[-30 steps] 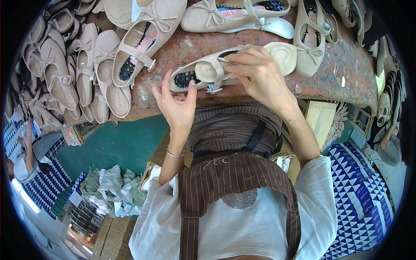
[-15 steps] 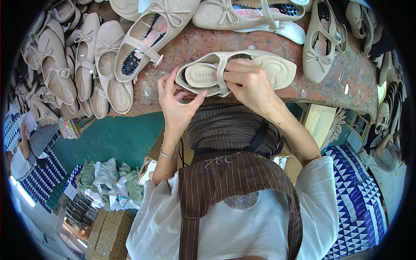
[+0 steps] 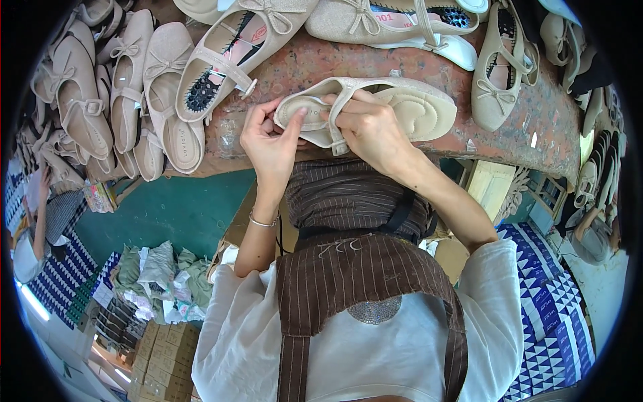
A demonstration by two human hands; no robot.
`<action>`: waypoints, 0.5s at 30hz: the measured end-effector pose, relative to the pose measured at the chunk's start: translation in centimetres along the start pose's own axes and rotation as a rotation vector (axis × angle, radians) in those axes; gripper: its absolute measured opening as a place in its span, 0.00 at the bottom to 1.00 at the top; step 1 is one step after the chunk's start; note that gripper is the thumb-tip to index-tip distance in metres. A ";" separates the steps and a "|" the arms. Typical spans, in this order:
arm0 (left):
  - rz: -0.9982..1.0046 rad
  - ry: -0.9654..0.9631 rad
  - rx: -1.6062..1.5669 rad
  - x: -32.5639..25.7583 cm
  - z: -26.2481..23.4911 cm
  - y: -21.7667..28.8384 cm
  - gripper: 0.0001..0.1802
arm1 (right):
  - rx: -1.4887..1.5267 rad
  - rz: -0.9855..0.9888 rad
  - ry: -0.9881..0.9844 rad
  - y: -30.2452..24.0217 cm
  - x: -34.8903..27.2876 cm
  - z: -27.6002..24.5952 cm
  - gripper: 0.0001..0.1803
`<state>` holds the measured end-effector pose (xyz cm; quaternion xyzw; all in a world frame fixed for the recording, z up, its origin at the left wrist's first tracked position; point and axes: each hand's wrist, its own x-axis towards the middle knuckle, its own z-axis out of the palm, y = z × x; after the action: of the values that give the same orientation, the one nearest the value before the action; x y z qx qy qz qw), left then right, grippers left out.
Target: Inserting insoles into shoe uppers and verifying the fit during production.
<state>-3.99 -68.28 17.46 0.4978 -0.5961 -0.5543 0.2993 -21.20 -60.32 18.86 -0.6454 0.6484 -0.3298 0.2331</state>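
A beige strapped flat shoe (image 3: 395, 84) lies sideways at the table's near edge, heel to the left. Its cream cushioned insole (image 3: 418, 112) shows at the heel and, with padded curves, at the toe end. My left hand (image 3: 269, 139) grips the heel from outside, its thumb pressed down on the insole's heel part. Bent over the instep strap, my right hand (image 3: 375, 134) has its fingers closed at the shoe's middle. It hides the insole's middle part, so what its fingertips pinch cannot be made out fully.
Beige flats with bows (image 3: 171, 87) crowd the table's left. More bow shoes (image 3: 261, 27) lie just beyond my hands, and another shoe (image 3: 495, 94) stands at the right. The worn reddish table (image 3: 522, 144) curves round my front. Patterned blue boxes (image 3: 546, 315) are stacked lower right.
My left thumb has moved from the shoe's near rim onto the insole's heel. The shoe has tilted slightly, and my right hand has shifted a little left.
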 end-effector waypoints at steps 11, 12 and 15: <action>-0.060 0.043 0.043 1.1 0.2 0.0 0.04 | -0.154 -0.283 -0.214 -0.8 0.2 0.4 0.21; -0.060 0.031 0.075 1.2 0.1 0.2 0.04 | -0.235 -0.256 -0.193 -1.5 0.1 0.1 0.21; -0.065 0.006 0.098 1.2 0.1 0.7 0.05 | -0.439 -0.123 -0.118 -2.0 -2.0 -0.9 0.18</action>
<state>-4.63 -69.48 17.88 0.5325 -0.6053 -0.5324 0.2580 -20.42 -58.10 20.69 -0.7371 0.6492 -0.1564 0.1039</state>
